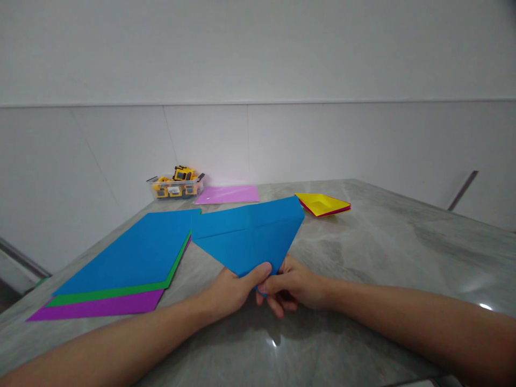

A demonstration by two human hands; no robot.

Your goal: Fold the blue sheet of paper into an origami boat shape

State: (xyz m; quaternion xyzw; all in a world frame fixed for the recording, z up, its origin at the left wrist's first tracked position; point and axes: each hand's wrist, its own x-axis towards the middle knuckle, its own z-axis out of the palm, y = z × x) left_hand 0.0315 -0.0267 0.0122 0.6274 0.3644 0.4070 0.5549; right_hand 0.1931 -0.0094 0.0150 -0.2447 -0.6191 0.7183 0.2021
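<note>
A blue folded paper, shaped like a downward-pointing triangle with creases, is held just above the grey marble table. My left hand pinches its lower tip with the thumb on top. My right hand grips the same tip from the right, fingers curled under it. Both hands touch each other at the tip.
A stack of flat sheets, blue on green on purple, lies at the left. A pink sheet and a clear box of yellow toy vehicles sit at the back. A folded yellow and red paper shape lies at the back right.
</note>
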